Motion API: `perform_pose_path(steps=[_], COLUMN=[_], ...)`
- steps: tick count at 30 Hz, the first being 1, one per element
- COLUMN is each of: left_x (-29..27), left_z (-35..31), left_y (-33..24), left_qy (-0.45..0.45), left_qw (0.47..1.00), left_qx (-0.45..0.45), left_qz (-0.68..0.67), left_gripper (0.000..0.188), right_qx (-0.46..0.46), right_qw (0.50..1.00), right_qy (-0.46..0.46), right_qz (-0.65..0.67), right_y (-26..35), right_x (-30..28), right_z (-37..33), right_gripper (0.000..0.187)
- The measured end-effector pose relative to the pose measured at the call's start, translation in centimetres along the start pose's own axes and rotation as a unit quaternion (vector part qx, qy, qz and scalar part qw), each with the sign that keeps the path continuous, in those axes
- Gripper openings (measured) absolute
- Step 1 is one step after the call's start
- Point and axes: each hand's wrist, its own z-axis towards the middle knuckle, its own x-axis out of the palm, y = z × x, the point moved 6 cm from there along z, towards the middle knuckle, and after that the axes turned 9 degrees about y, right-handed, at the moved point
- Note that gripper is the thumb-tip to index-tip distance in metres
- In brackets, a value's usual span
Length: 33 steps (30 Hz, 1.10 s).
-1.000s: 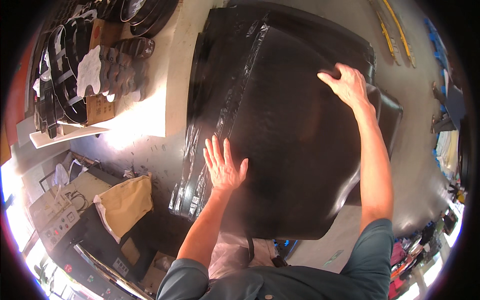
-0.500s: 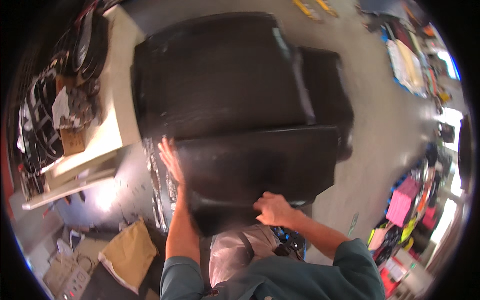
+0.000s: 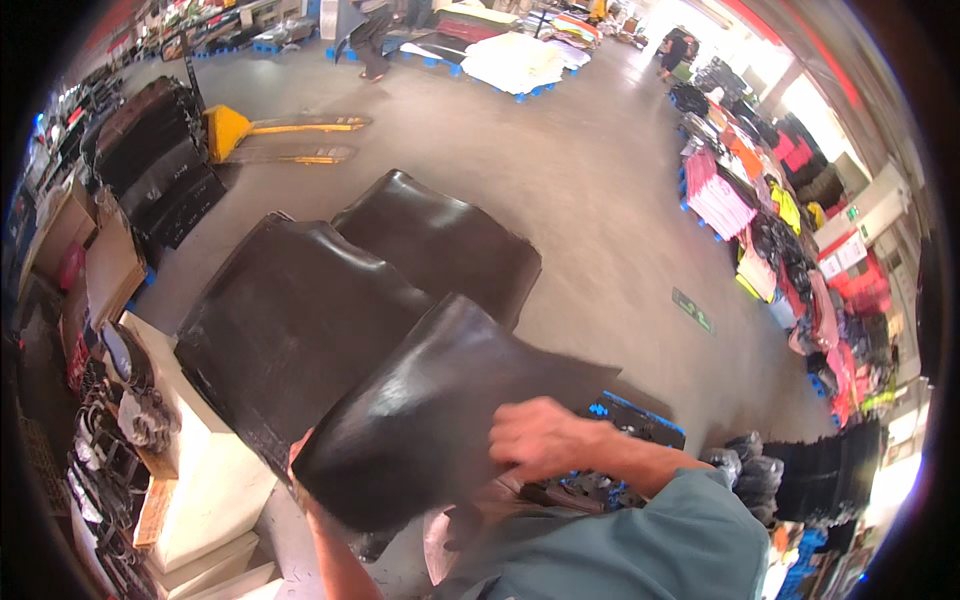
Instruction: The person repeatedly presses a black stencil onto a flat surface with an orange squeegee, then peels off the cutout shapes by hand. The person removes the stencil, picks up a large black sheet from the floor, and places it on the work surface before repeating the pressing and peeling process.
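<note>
Where the two hands work, at seven o'clock from the middle of the view, a black sheet (image 3: 405, 410) bows upward, its smooth face catching a white sheen. The left hand (image 3: 302, 456) is at its edge between seven and eight o'clock; most of its fingers are hidden, so I cannot tell whether they pinch it. The right hand (image 3: 545, 437) is at five o'clock, fingers curled in at the sheet's near side; whether they pinch its edge, I cannot tell.

Beyond the sheet, a black pile (image 3: 280, 300) lies at nine o'clock, its top mostly dull, and a second pile (image 3: 450, 245) just beside it at eleven, glossy along its far rim. Around them spreads a grey floor (image 3: 600, 200), softly shining, with a green sign (image 3: 692, 311) at three. A pale bench (image 3: 200, 475) runs at eight. At ten, a yellow pallet jack (image 3: 228, 132) stands beside a dark stack (image 3: 165, 165). A person (image 3: 370, 45) is at eleven; white goods (image 3: 510, 62) lie on a blue pallet (image 3: 535, 93) at twelve. Coloured heaps (image 3: 718, 195) line the room from two to three o'clock, with black bundles (image 3: 830, 475) at four.
</note>
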Motion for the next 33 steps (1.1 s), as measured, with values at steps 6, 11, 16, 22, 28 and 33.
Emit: perform_pose_path(steps=[6,11,16,22,28,33], left_x=[5.0,11.1,17.5,21.9,26.0,29.6], left_z=[-7.5,-13.5,-17.8,-22.1,-28.5,-36.5], left_y=[-7.6,-14.6,-20.8,-25.7,-27.2,-25.9], left_qy=[0.022,0.101,0.118,0.174,0.169,0.175], left_qw=[0.992,0.994,0.991,0.962,0.936,0.937], left_qx=[0.061,-0.029,0.044,-0.032,-0.060,-0.073], left_qz=[0.105,0.022,0.040,0.208,0.302,0.293], left_gripper=[0.047,0.075,0.029,0.028,0.033,0.014], right_qx=[0.089,0.171,0.205,0.242,0.261,0.297], right_qw=[0.951,0.894,0.843,0.846,0.869,0.907], right_qy=[-0.226,-0.333,-0.430,-0.407,-0.373,-0.296], right_qz=[-0.189,-0.245,-0.250,-0.245,-0.196,-0.041], right_y=[9.4,14.0,14.6,11.8,5.7,2.0], right_x=[-9.8,-13.6,-15.8,-13.9,-8.3,-1.2], right_z=[-11.7,-18.5,-24.3,-31.2,-33.8,-31.6], right_gripper=[0.026,0.028,0.048,0.035,0.048,0.052])
